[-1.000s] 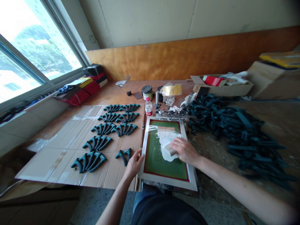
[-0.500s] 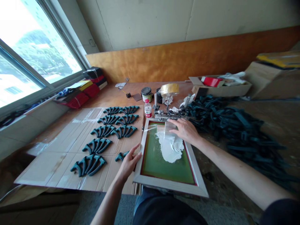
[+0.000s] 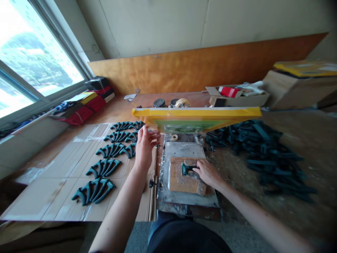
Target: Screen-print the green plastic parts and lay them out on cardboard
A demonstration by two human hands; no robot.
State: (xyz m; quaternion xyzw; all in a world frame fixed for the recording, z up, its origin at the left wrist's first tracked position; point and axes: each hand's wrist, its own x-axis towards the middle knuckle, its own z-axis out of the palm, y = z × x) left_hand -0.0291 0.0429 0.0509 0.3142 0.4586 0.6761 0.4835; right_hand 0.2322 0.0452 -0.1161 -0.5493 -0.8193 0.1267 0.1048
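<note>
My right hand [image 3: 206,173] is closed on the thin end of a dark green T-shaped handle [image 3: 187,169], which lies across a wooden block [image 3: 175,182]. The block rests on a grey metal base plate [image 3: 164,168]. Above the plate, the screen-printing frame [image 3: 195,112] is tilted up, its yellow-taped edge towards me and the green mesh [image 3: 184,125] showing underneath. Just below the frame's left side is my left hand [image 3: 144,146], its fingers apart, slightly blurred, with nothing visible in them.
Rows of similar dark green handles [image 3: 104,168] lie on flat cardboard [image 3: 58,179] at left. A large heap of dark green pieces [image 3: 263,151] covers the right side. Behind the frame are dark-lidded jars [image 3: 159,102], a tape roll [image 3: 182,102] and an open carton [image 3: 239,101].
The frame has swung up from lying flat, uncovering the plate and block. My right hand has left the white ink and grips a handle on the block. My left hand has moved forward.
</note>
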